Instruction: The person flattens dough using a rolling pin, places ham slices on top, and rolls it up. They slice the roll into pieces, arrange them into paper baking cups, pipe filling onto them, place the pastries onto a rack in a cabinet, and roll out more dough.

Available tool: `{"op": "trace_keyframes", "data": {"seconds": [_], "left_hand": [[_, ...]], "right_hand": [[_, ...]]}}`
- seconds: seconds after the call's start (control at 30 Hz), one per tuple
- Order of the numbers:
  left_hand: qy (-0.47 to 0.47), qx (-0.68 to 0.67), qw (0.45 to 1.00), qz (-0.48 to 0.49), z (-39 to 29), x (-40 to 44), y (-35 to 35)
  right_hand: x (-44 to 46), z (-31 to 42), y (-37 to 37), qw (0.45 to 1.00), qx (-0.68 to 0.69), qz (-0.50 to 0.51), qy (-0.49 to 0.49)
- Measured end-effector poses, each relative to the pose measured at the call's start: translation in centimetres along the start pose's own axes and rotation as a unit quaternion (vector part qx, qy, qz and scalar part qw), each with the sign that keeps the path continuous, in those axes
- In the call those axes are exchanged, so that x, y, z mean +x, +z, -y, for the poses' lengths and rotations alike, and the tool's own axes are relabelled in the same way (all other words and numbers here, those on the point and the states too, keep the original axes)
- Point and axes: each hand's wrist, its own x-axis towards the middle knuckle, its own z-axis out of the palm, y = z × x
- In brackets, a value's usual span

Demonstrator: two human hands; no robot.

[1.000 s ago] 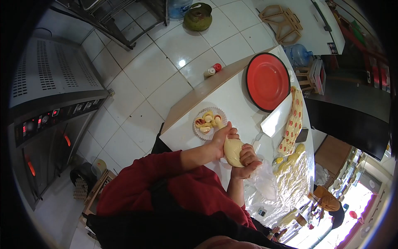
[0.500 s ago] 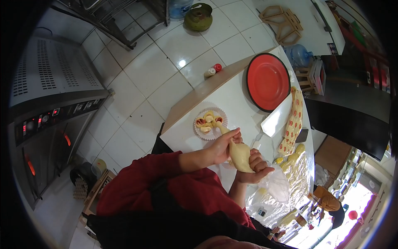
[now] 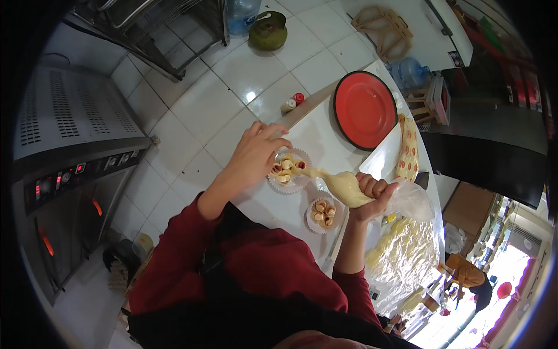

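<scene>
Cream-coloured filling bulges in a clear piping bag (image 3: 342, 187), and my right hand (image 3: 376, 195) is closed around its wide end. The bag's narrow tip points left, over a fluted paper cup (image 3: 304, 156) that holds several pale, rolled pieces with reddish insides. My left hand (image 3: 256, 152) is beside this cup at its upper left, fingers spread and holding nothing. Nearer my body stands a second fluted paper cup (image 3: 310, 217) with several similar pieces. Both cups rest on the white table (image 3: 314, 128).
A red round plate (image 3: 365, 110) with a black rim lies toward the table's far end. Patterned wrapping (image 3: 408, 151) and crumpled foil (image 3: 404, 250) are on the right. An oven (image 3: 87, 139) stands left; a person (image 3: 465, 276) is in the right background.
My left hand has let go of the bag and moved left, beside the first cup. The bag now lies more level in my right hand, and the second cup has come into view.
</scene>
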Motion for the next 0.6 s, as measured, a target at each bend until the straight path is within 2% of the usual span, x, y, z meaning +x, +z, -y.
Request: {"op": "trace_keyframes", "data": {"seconds": [0.07,0.17,0.27,0.6], "left_hand": [[0.043,0.035,0.998,0.004,1.2,1.2,1.8],[0.083,0.086,0.990,0.069,1.6,1.9,3.6],[0.093,0.105,0.989,0.036,2.1,1.9,5.2],[0.101,0.069,0.992,0.031,1.3,1.5,5.2]], "right_hand": [[0.3,-0.2,0.5,1.000,-0.019,-0.009,-0.003],[0.6,-0.4,0.2,0.999,-0.040,-0.001,0.001],[0.9,-0.6,-0.1,0.999,-0.036,0.011,0.008],[1.2,-1.1,1.0,0.995,-0.093,0.024,0.031]]}}
